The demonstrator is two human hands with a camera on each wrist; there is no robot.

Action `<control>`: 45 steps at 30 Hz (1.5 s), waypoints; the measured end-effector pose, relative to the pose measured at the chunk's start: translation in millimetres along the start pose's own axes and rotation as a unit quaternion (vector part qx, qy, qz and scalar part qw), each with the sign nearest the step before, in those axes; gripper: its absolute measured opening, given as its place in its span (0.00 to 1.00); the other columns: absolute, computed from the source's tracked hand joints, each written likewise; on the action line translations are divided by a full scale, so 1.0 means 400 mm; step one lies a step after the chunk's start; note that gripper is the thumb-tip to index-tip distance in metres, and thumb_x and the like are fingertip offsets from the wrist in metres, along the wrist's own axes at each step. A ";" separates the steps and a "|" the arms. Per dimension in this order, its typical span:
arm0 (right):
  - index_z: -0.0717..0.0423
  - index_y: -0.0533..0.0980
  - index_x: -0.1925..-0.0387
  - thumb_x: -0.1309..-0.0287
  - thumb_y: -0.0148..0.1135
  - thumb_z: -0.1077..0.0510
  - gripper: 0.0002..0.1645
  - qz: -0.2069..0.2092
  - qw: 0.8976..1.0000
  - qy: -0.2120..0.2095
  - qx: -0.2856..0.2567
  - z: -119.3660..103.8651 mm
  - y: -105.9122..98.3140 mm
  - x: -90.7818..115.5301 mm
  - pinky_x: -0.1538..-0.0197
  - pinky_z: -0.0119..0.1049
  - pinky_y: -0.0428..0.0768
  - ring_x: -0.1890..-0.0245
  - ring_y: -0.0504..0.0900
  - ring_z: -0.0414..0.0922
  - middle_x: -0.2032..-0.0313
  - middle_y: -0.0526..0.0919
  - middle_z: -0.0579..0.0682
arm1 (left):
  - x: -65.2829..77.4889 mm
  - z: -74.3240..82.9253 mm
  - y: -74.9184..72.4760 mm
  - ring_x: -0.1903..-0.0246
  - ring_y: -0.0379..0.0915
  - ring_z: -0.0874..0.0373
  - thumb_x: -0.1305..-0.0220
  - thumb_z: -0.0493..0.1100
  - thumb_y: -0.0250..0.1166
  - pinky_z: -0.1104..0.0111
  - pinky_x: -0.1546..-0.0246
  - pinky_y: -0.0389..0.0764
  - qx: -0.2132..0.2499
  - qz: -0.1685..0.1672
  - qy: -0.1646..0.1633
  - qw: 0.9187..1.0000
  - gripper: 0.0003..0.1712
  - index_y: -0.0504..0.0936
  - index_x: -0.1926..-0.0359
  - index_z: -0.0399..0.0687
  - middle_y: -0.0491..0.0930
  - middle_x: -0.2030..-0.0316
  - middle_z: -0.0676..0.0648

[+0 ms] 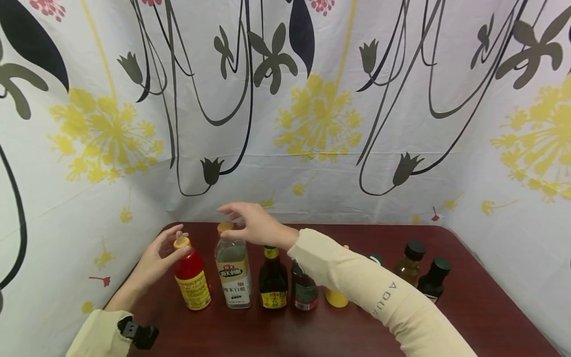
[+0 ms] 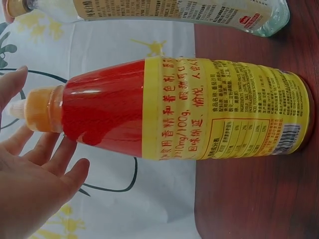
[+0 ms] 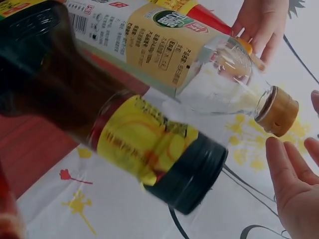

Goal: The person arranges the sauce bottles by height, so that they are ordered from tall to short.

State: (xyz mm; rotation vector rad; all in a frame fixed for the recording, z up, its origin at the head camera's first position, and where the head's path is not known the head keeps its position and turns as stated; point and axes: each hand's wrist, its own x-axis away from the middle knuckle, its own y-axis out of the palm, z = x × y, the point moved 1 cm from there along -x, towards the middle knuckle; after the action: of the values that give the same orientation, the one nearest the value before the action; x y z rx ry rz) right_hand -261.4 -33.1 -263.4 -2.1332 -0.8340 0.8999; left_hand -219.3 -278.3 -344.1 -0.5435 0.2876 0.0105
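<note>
At the left of the row stands a red squeeze bottle [image 1: 193, 277] with a yellow label and an orange cap [image 2: 42, 109]. My left hand [image 1: 156, 255] is around its cap, fingers loosely bent; in the left wrist view the thumb is apart from the cap, and I cannot tell whether the fingertips touch it. Beside it is a clear glass bottle of white vinegar [image 1: 234, 275] with an orange-brown cap [image 3: 279, 112]. My right hand [image 1: 258, 225] hovers at that cap with fingers spread, and a gap shows between them in the right wrist view.
Right of the vinegar stand a dark sauce bottle [image 1: 273, 277], a dark bottle with a green label [image 1: 305, 292] and a yellow container [image 1: 336, 298], partly behind the right sleeve. Two more dark-capped bottles [image 1: 408, 263] are farther right. Patterned cloth [image 1: 312, 188] hangs behind the table [image 1: 250, 332].
</note>
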 end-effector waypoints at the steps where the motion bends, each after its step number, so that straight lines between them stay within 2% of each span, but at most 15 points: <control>1: 0.57 0.66 0.44 0.49 0.62 0.55 0.30 -0.005 1.000 0.003 0.004 0.000 0.002 -0.003 0.54 0.25 0.73 0.50 0.73 0.44 0.46 0.71 0.52 | -0.001 0.000 0.002 0.47 0.61 0.39 0.39 0.47 0.57 0.47 0.53 0.67 0.000 0.001 -0.002 1.000 0.36 0.53 0.36 0.42 0.64 0.44 0.34; 6: 0.55 0.68 0.45 0.49 0.63 0.53 0.29 -0.019 0.999 0.023 0.043 0.006 0.011 -0.012 0.53 0.25 0.71 0.50 0.73 0.40 0.48 0.74 0.48 | -0.006 -0.001 0.012 0.47 0.63 0.40 0.39 0.49 0.56 0.49 0.54 0.69 0.005 0.004 -0.002 1.000 0.35 0.54 0.36 0.42 0.67 0.45 0.34; 11: 0.52 0.70 0.47 0.49 0.63 0.52 0.27 -0.035 0.997 0.035 0.056 0.017 0.020 -0.014 0.56 0.25 0.71 0.58 0.74 0.35 0.53 0.76 0.45 | -0.008 -0.028 0.021 0.51 0.67 0.44 0.39 0.53 0.55 0.51 0.57 0.72 -0.001 0.014 0.012 1.000 0.30 0.62 0.39 0.46 0.72 0.49 0.37; 13: 0.52 0.70 0.47 0.49 0.62 0.52 0.26 -0.039 0.997 0.037 0.059 0.021 0.024 -0.013 0.56 0.25 0.71 0.60 0.74 0.33 0.54 0.77 0.44 | -0.012 -0.055 0.024 0.54 0.70 0.49 0.39 0.51 0.55 0.54 0.60 0.75 0.009 0.020 0.035 0.999 0.26 0.66 0.42 0.47 0.74 0.51 0.40; 18: 0.51 0.71 0.48 0.50 0.63 0.52 0.25 -0.043 0.996 0.044 0.061 0.024 0.025 -0.013 0.58 0.23 0.71 0.59 0.73 0.33 0.55 0.76 0.43 | -0.015 -0.070 0.031 0.58 0.73 0.55 0.39 0.48 0.57 0.61 0.64 0.77 -0.002 0.037 0.061 0.997 0.21 0.72 0.47 0.46 0.77 0.55 0.42; 22: 0.51 0.72 0.49 0.51 0.64 0.52 0.25 -0.046 0.996 0.049 0.058 0.025 0.023 -0.015 0.59 0.22 0.71 0.57 0.73 0.34 0.54 0.76 0.43 | -0.010 -0.046 0.033 0.60 0.72 0.66 0.41 0.48 0.58 0.69 0.64 0.76 -0.031 0.047 0.049 0.997 0.21 0.73 0.48 0.43 0.78 0.56 0.40; 25: 0.50 0.72 0.50 0.52 0.65 0.53 0.25 -0.043 0.996 0.054 0.050 0.027 0.024 -0.016 0.59 0.23 0.71 0.57 0.73 0.34 0.55 0.76 0.43 | -0.009 -0.040 0.030 0.62 0.70 0.74 0.41 0.49 0.59 0.74 0.65 0.75 -0.034 0.048 0.036 0.998 0.23 0.73 0.47 0.43 0.78 0.56 0.42; 27: 0.50 0.72 0.50 0.52 0.65 0.53 0.25 -0.041 0.997 0.054 0.045 0.028 0.027 -0.016 0.59 0.23 0.71 0.58 0.73 0.34 0.55 0.77 0.43 | -0.008 -0.041 0.026 0.62 0.70 0.75 0.42 0.49 0.60 0.74 0.65 0.74 -0.030 0.047 0.027 0.998 0.24 0.73 0.47 0.43 0.78 0.56 0.42; 34: 0.50 0.72 0.51 0.53 0.66 0.53 0.25 -0.038 0.996 0.059 0.051 0.024 0.033 -0.017 0.60 0.23 0.71 0.59 0.74 0.34 0.55 0.77 0.43 | -0.006 -0.061 0.018 0.61 0.73 0.68 0.43 0.51 0.60 0.67 0.62 0.76 -0.007 0.040 0.013 0.999 0.25 0.74 0.48 0.42 0.78 0.56 0.40; 35: 0.50 0.72 0.51 0.53 0.66 0.53 0.25 -0.038 0.996 0.060 0.055 0.023 0.033 -0.018 0.60 0.23 0.71 0.59 0.74 0.34 0.55 0.77 0.43 | -0.013 -0.085 0.016 0.61 0.74 0.67 0.42 0.48 0.60 0.68 0.64 0.76 0.020 0.036 0.031 0.999 0.23 0.74 0.48 0.43 0.79 0.57 0.43; 37: 0.50 0.72 0.51 0.53 0.66 0.53 0.25 -0.038 0.995 0.063 0.065 0.021 0.033 -0.018 0.60 0.23 0.71 0.59 0.74 0.34 0.56 0.77 0.42 | -0.013 -0.085 0.015 0.60 0.74 0.64 0.43 0.49 0.61 0.63 0.63 0.77 0.027 0.035 0.029 0.999 0.22 0.74 0.48 0.45 0.79 0.57 0.45; 40: 0.50 0.73 0.51 0.54 0.66 0.53 0.25 -0.036 0.994 0.063 0.077 0.018 0.031 -0.019 0.61 0.23 0.71 0.60 0.75 0.34 0.56 0.77 0.42 | -0.015 -0.078 0.017 0.57 0.74 0.58 0.43 0.48 0.61 0.60 0.61 0.76 0.022 0.039 0.010 0.999 0.23 0.74 0.47 0.44 0.79 0.56 0.44; 41: 0.50 0.73 0.51 0.54 0.66 0.53 0.25 -0.036 0.994 0.063 0.079 0.017 0.030 -0.020 0.62 0.23 0.71 0.60 0.75 0.34 0.56 0.77 0.43 | -0.033 -0.133 0.019 0.57 0.73 0.59 0.42 0.49 0.60 0.64 0.63 0.76 0.016 0.040 0.020 0.999 0.23 0.74 0.46 0.47 0.79 0.56 0.46; 42: 0.50 0.73 0.51 0.54 0.66 0.53 0.25 -0.037 0.994 0.065 0.082 0.016 0.029 -0.020 0.62 0.22 0.71 0.61 0.75 0.34 0.56 0.77 0.43 | -0.035 -0.136 0.021 0.57 0.73 0.60 0.44 0.53 0.60 0.62 0.61 0.76 -0.010 0.043 -0.011 0.999 0.25 0.73 0.46 0.50 0.79 0.56 0.48; 45: 0.50 0.73 0.50 0.53 0.66 0.53 0.26 -0.043 0.993 0.071 0.081 0.017 0.029 -0.020 0.63 0.22 0.72 0.62 0.75 0.33 0.56 0.78 0.42 | -0.038 -0.137 0.027 0.58 0.73 0.65 0.44 0.54 0.61 0.65 0.62 0.75 -0.018 0.048 -0.021 0.998 0.27 0.73 0.46 0.48 0.79 0.56 0.47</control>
State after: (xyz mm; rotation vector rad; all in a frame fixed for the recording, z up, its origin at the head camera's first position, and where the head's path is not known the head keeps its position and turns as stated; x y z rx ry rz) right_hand -267.8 -43.5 -273.0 -1.9803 -0.7486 0.7371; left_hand -249.4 -296.3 -390.2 -0.5651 0.2727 0.1203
